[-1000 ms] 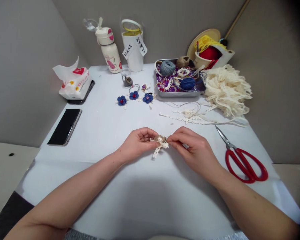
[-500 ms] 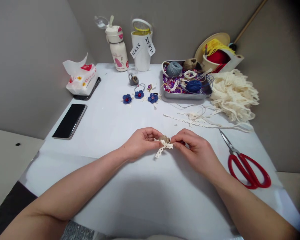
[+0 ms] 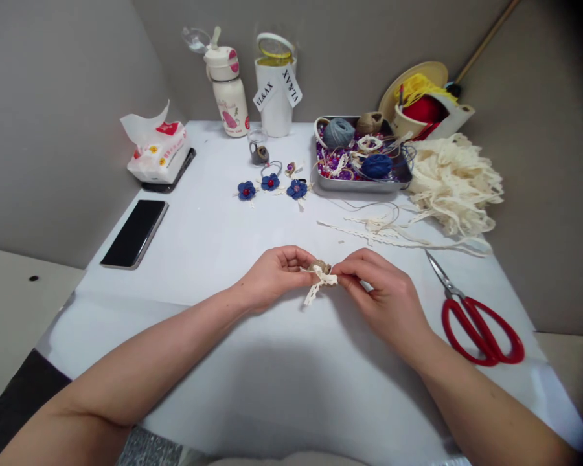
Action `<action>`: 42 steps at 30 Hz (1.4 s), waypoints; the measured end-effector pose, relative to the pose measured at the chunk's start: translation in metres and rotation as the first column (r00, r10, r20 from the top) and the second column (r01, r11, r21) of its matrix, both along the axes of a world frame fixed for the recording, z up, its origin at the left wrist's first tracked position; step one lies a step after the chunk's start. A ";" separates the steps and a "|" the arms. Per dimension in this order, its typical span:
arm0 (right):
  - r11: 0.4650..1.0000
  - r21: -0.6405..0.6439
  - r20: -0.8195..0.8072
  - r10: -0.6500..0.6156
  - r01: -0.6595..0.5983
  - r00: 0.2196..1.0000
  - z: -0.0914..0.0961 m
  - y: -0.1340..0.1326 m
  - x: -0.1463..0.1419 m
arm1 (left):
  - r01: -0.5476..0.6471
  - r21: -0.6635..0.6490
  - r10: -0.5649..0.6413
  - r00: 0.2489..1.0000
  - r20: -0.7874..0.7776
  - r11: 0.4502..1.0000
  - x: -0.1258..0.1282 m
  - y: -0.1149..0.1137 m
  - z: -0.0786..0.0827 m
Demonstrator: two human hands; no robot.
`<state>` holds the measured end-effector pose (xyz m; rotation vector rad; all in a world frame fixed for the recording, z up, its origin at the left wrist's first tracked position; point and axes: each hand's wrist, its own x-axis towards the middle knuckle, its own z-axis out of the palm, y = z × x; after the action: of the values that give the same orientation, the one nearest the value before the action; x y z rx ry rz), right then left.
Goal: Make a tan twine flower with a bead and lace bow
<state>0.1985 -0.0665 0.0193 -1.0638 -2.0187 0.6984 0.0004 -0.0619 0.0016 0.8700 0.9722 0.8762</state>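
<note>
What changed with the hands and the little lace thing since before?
The view slid a little as the head turned, so the scissors and tray only seem to move. The left hand and right hand still hold the twine ball and lace; neither let go.

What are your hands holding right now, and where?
A small twine bundle with a cream lace bow, pinched at its sides by the left hand and right hand.

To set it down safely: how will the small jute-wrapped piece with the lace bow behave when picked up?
The jute-wrapped piece is probably light for its size, since fingers alone hold it. Its rounded shape may roll if released. The cream lace bow looks floppy, its ends hanging loosely.
</note>
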 end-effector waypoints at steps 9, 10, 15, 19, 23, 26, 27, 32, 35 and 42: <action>0.948 -0.315 -0.076 -0.082 0.054 0.994 -0.008 0.008 0.007 | -0.052 -0.043 0.051 0.998 -0.021 0.998 0.001 0.000 0.001; 0.943 -0.328 -0.094 -0.081 0.046 0.992 -0.008 0.009 0.007 | -0.055 -0.042 0.054 0.998 -0.022 0.998 0.002 0.000 0.001; 0.940 -0.342 -0.165 -0.075 0.015 0.984 -0.011 0.007 0.005 | -0.063 -0.045 0.061 0.997 -0.037 0.997 0.004 -0.002 0.003; 0.933 -0.360 -0.161 -0.087 0.024 0.983 -0.009 0.006 0.002 | -0.089 -0.018 0.088 0.995 -0.045 0.996 0.006 -0.004 0.004; 0.989 -0.132 -0.027 -0.065 0.061 0.998 -0.004 0.006 0.001 | -0.134 0.024 0.136 0.989 -0.067 0.991 0.005 -0.005 0.003; 0.998 0.024 0.037 -0.059 0.058 0.998 -0.003 0.004 0.000 | -0.170 0.052 0.173 0.981 -0.082 0.984 0.005 -0.005 0.002; 0.996 0.063 0.057 -0.064 0.061 0.996 -0.003 0.003 0.000 | -0.184 0.055 0.188 0.978 -0.087 0.981 0.005 -0.005 0.002; 0.927 0.367 0.112 -0.122 0.073 0.986 -0.002 0.001 -0.005 | -0.228 0.101 0.242 0.957 -0.159 0.968 0.009 -0.006 0.005; 0.895 0.444 0.221 -0.058 -0.047 0.973 -0.001 0.002 -0.009 | -0.225 0.132 0.248 0.949 -0.192 0.965 0.010 -0.007 0.007; 0.932 0.359 0.171 -0.017 -0.046 0.985 -0.006 0.006 -0.010 | -0.220 0.108 0.237 0.953 -0.190 0.970 0.010 -0.009 0.006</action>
<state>0.1882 -0.0602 0.0137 -0.9127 -2.1952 0.2280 0.0105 -0.0705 0.0073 0.9446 1.2386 1.0474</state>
